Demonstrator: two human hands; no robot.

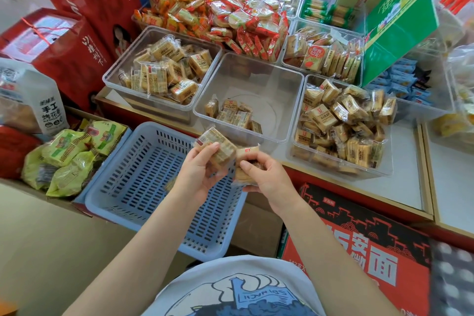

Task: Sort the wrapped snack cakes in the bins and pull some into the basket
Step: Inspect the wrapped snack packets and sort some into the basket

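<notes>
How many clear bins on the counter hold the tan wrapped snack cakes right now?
3: the left bin, well filled; the middle bin, nearly empty with a few cakes; the right bin, heaped. Bins further back hold other snacks.

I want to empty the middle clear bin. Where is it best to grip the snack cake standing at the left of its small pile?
Pinch that standing cake from above across its flat faces: it stands upright, its left side is free, and the bin has high walls.
</notes>
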